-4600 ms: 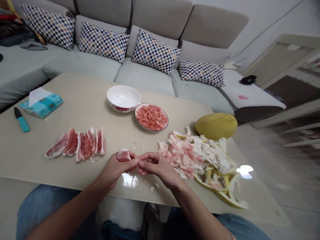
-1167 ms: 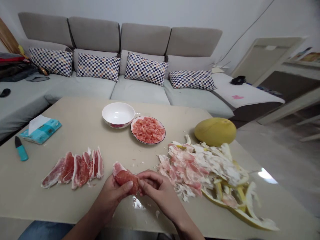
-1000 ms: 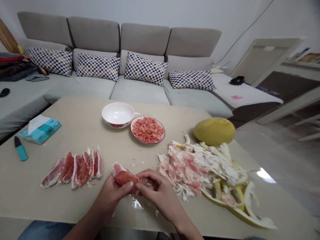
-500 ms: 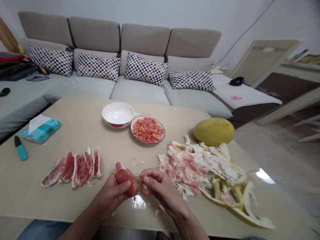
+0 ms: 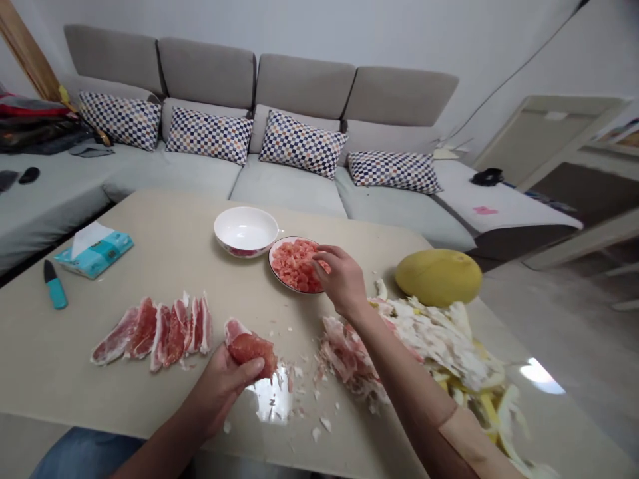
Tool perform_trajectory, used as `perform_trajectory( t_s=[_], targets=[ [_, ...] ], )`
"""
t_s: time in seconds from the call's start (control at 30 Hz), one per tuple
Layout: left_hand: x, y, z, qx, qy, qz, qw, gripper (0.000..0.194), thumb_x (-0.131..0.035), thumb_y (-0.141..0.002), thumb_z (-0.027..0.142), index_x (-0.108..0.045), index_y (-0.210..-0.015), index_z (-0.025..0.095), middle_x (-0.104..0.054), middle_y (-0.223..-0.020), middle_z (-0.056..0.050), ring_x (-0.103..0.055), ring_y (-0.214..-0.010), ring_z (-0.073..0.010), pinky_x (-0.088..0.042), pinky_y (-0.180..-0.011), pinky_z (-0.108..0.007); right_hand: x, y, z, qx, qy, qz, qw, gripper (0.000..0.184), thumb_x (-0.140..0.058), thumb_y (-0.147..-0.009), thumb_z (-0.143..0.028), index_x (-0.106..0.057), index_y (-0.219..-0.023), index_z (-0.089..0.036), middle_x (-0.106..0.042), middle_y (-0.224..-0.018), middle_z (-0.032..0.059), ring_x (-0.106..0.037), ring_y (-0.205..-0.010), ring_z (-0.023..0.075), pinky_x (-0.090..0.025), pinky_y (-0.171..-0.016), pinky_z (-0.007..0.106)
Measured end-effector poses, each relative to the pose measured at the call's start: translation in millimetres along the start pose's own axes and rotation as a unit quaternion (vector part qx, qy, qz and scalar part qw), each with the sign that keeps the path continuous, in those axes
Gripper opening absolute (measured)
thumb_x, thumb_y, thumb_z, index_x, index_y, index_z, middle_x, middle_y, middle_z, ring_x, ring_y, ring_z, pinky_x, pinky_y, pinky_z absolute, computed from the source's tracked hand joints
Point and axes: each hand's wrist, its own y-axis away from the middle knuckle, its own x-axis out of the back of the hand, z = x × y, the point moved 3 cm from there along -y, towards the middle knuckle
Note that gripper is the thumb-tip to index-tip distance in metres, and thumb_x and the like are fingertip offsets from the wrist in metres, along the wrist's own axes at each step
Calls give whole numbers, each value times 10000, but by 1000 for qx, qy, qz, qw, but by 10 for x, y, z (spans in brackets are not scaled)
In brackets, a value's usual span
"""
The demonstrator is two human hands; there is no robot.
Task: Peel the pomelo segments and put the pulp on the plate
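My left hand (image 5: 222, 386) is closed around a partly peeled pomelo segment (image 5: 253, 354), held just above the table with its red flesh facing up. Over the right side of a dark-rimmed plate (image 5: 276, 275) reaches my right hand (image 5: 343, 276). Its fingers are bent together at the heap of pomelo flesh (image 5: 295, 261); whatever is between the fingertips blends with that heap. Left of my left hand, several pomelo segments (image 5: 167, 332) lie in a row with white membrane on them. Peeled membranes (image 5: 349, 356) lie under my right forearm.
A white bowl (image 5: 245, 229) stands left of the plate. A whole pomelo (image 5: 439, 276) sits behind white and yellow peel (image 5: 439, 336) on the right. At the left are a tissue pack (image 5: 97, 251) and a turquoise-handled knife (image 5: 56, 291). Scraps dot the table near me.
My right hand has moved from beside the pomelo segment, forward and right, to the plate. My left hand still holds the segment. The view has shifted slightly.
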Motion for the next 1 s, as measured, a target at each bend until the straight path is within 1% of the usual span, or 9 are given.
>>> perform_trajectory(
  t_s=[0.1,0.2,0.23,0.27,0.4,0.57,0.73,0.9,1.0],
  targets=[
    [3,-1,28,-32,-53,-5,998,335,-838,-651,281,-668,-911,158,-700,-839,-28,-618,-802,-157,-471,-779,-271,87,235,-251,45,15,-37,998,106,-607,-826,-264,-677,-802,-189,-665,-1027,120,-614,-988,270,-461,-936,455],
    [-16,13,60,-51,-85,-29,995,322,-824,-666,288,-654,-909,162,-678,-831,-15,-599,-789,-151,-458,-761,-264,149,611,-590,94,-10,-153,984,57,-631,-843,-240,-683,-841,-217,-698,-834,29,-658,-764,172,-551,-722,304],
    [-27,20,64,-55,-91,-44,993,307,-817,-675,288,-648,-897,160,-665,-824,-10,-589,-778,-146,-455,-750,-261,154,746,-702,131,-25,-214,968,71,-614,-867,-219,-685,-876,-218,-701,-863,31,-662,-792,164,-550,-724,289],
    [-34,28,62,-58,-94,-57,992,296,-812,-680,287,-641,-885,159,-651,-817,-5,-580,-772,-143,-451,-744,-259,173,863,-793,161,-29,-236,958,89,-612,-874,-202,-686,-924,-214,-700,-891,39,-662,-812,160,-549,-719,279],
    [-22,48,-5,-44,-85,-74,993,307,-798,-698,267,-625,-928,160,-645,-852,-8,-578,-816,-153,-449,-781,-274,220,1143,-970,260,40,-240,934,160,-589,-902,-175,-670,-1038,-196,-695,-952,68,-648,-853,173,-532,-730,291],
    [-2,66,-57,-53,-83,-88,991,307,-781,-720,252,-618,-964,163,-647,-868,-12,-579,-837,-157,-449,-794,-280,192,1212,-1048,317,109,-237,912,153,-542,-929,-173,-667,-1017,-166,-697,-898,79,-628,-781,183,-510,-655,285],
    [-18,80,-23,-48,-91,-90,991,287,-793,-699,261,-622,-905,159,-644,-831,-4,-581,-813,-151,-450,-777,-267,197,1232,-1102,299,95,-234,920,129,-531,-915,-147,-650,-962,-163,-681,-861,74,-624,-763,177,-496,-646,273],
    [-31,97,35,-58,-106,-58,991,291,-794,-683,241,-611,-897,165,-642,-838,-5,-592,-803,-150,-466,-773,-265,285,1198,-960,199,79,-234,948,166,-503,-880,-97,-615,-956,-192,-655,-906,58,-622,-819,174,-491,-711,283],
    [-48,109,65,-82,-140,-39,986,293,-774,-692,208,-599,-924,173,-646,-854,-13,-610,-803,-158,-481,-778,-280,320,1186,-824,136,147,-276,940,100,-551,-870,-149,-630,-888,-207,-651,-905,54,-621,-815,196,-483,-706,313]
  ],
)
